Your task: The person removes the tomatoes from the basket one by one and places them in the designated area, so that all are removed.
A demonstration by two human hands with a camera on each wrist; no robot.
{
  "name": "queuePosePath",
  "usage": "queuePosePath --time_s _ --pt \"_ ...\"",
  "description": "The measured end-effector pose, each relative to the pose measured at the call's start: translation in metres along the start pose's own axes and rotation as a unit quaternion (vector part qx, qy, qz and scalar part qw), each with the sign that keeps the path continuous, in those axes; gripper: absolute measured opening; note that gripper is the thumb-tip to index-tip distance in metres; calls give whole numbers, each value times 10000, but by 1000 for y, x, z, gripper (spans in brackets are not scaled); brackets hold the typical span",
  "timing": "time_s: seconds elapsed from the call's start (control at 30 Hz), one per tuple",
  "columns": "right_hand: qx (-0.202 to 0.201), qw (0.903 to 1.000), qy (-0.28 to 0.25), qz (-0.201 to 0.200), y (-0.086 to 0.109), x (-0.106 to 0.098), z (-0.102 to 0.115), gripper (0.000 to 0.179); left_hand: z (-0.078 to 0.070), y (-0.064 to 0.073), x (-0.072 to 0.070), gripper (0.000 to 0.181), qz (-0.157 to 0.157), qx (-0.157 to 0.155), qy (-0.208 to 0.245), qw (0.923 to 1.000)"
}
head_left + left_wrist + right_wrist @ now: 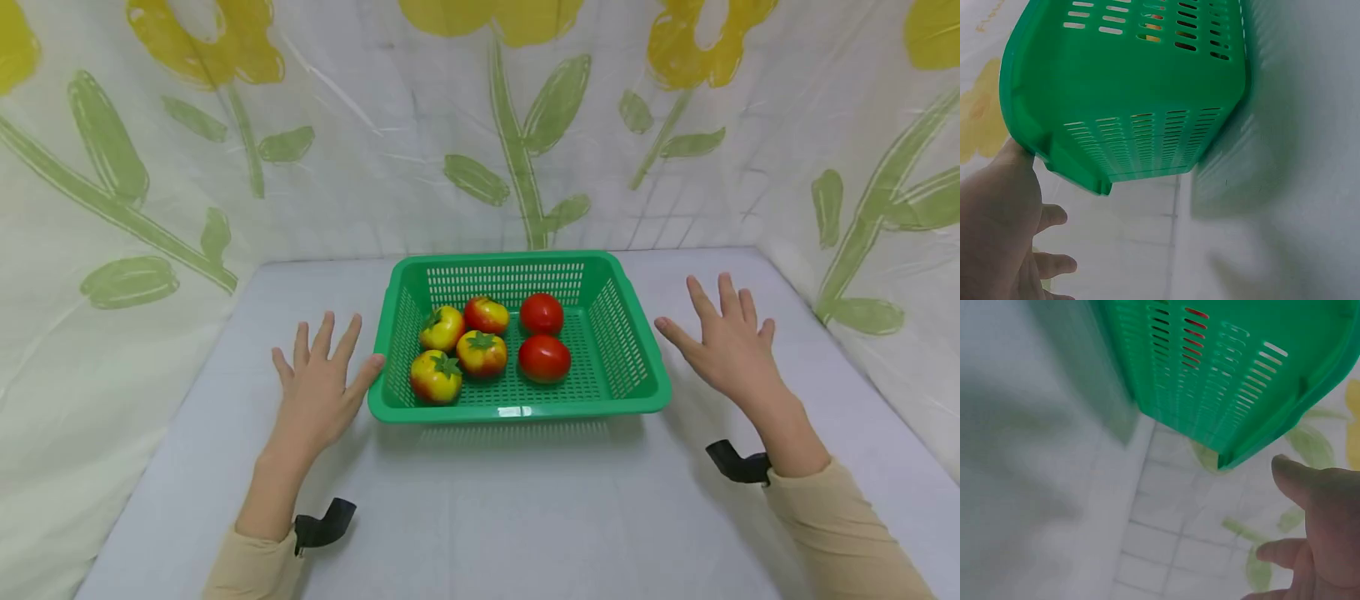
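Note:
A green plastic basket with slotted walls stands on the table, holding several tomatoes and persimmon-like fruits. Two red tomatoes lie toward its middle; the yellow-red fruits, some with green leafy tops, cluster at its left. My left hand is spread beside the basket's left wall, thumb tip right at the rim. In the left wrist view, that thumb overlaps the green rim. Out to the right, my right hand has its fingers spread, and a gap shows between its thumb and the basket in the right wrist view.
A white table lies under the basket. Behind and at both sides hangs a white sheet printed with yellow flowers and green leaves. Black wrist mounts sit at both sleeves.

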State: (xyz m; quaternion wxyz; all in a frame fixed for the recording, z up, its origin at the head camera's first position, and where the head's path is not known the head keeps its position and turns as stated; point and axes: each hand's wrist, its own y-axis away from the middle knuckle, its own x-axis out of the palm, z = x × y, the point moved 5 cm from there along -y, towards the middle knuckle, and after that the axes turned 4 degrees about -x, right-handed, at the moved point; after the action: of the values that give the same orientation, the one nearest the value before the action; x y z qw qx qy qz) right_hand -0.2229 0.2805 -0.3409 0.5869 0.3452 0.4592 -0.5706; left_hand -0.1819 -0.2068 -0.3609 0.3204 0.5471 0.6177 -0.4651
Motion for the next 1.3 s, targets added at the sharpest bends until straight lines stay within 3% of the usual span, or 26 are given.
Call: queuePosePath --time_s 0.13,0.23,0.43,0.6,0.73,0.9,1.1,1.3 --pt "-259 9984 -264 -417 3 -3 6 85 -4 2 2 72 -67 158 161 9997" --pt "-580 9921 -629 -919 5 -6 13 78 -5 2 3 70 -74 367 384 9986" --pt "-1368 9625 -1241 -1986 9 -12 33 61 -7 3 7 66 375 607 1308 9888" --pt "-1923 9435 -1487 -2252 14 -11 54 53 -8 2 9 59 556 840 1751 9794" --pt "-2240 9360 -1942 -1901 18 -6 75 51 -6 2 13 53 637 969 2050 9719" --pt "-2365 9189 -2998 -994 17 6 94 54 -4 1 15 49 609 1056 2325 9649" --pt "-1903 8945 -4045 50 8 19 103 53 -3 -1 19 48 561 1027 2484 9616" --pt "-1294 8950 -4238 509 -5 32 101 56 -3 0 20 47 542 931 2628 9588"
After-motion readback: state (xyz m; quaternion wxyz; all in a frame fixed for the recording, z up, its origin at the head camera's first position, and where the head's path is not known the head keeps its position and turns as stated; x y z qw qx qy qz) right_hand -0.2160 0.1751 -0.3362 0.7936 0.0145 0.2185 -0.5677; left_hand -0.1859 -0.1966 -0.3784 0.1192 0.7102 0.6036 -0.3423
